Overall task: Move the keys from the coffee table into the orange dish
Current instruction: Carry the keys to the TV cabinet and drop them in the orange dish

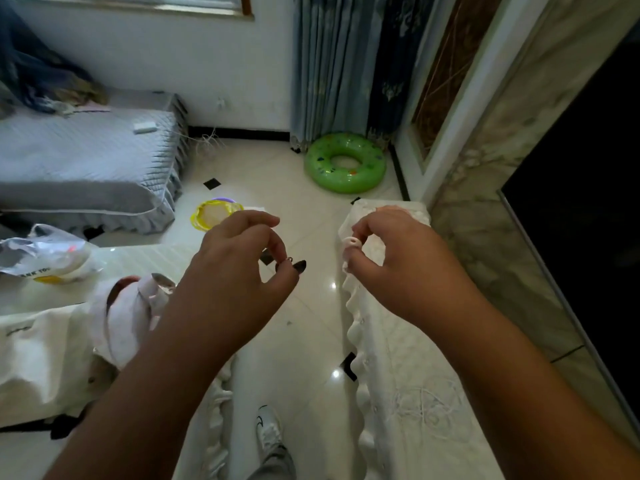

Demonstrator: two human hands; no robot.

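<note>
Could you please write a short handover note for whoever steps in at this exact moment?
Left hand: fingers pinched on a small metal ring with a dark key fob, held over the floor.
Right hand: pinched on a small white object, above the white lace-covered surface.
Done: keys appear picked up.
Left: no orange dish is visible here; find it and drop the keys in.

text: partial dark letters, seemingly "THANK YOU" cut off | on: crumpled plastic bag (45, 254) | place: 9 o'clock | other text: none legible
</note>
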